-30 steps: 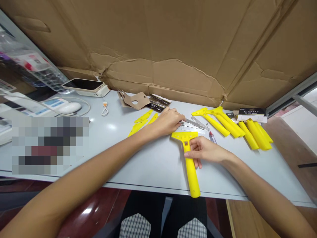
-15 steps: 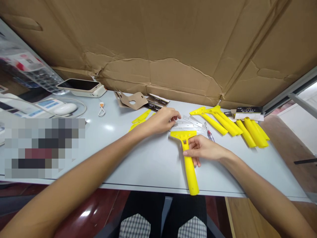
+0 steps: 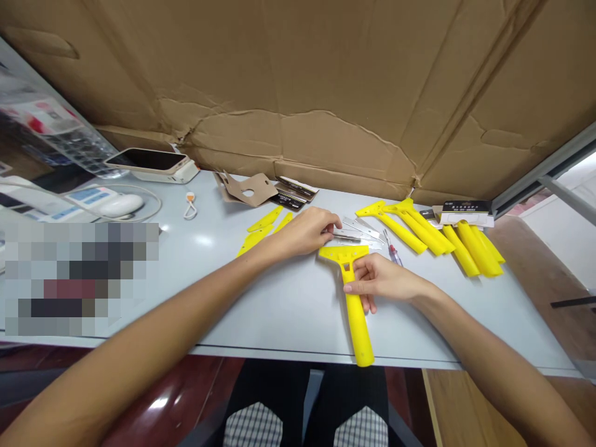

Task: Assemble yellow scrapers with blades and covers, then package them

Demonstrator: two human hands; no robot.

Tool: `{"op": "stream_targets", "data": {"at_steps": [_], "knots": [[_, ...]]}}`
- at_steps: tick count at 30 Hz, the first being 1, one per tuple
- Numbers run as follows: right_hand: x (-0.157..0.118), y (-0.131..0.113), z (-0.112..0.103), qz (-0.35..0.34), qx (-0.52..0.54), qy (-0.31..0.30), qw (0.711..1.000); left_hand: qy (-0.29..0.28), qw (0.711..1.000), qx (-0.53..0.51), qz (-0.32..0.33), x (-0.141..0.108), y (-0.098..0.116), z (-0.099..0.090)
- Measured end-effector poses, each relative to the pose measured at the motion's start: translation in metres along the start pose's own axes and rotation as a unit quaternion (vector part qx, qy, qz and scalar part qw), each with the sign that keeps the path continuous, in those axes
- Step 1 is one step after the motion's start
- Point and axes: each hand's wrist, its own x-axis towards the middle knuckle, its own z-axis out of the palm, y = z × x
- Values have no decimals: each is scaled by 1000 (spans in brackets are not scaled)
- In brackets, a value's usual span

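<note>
Yellow scraper (image 3: 357, 323) and metal blade (image 3: 349, 238)
Right hand (image 3: 378, 279) curls round the scraper's neck; left hand (image 3: 308, 231) pinches the blade's end.

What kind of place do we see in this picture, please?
Probably a work desk, perhaps in a small workshop or office. Several yellow handles and loose metal blades lie on it near a screwdriver, while a phone sits toward the left.
</note>
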Motion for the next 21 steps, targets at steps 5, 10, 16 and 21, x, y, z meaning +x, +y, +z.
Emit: {"op": "stream_targets", "data": {"at_steps": [5,10,16,21], "knots": [[0,-1,0,-2,-2,1,1000,19,997,-66,-48,0,8,-16],[1,0,0,-12,6,12,1000,0,953,-280,-118,-14,19,-32],[1,-2,0,-15,11,36,999,-34,888,-425,-174,-33,21,-32],[1,-2,-2,-23,6,34,999,-22,895,-415,-162,-40,21,-36]]}}
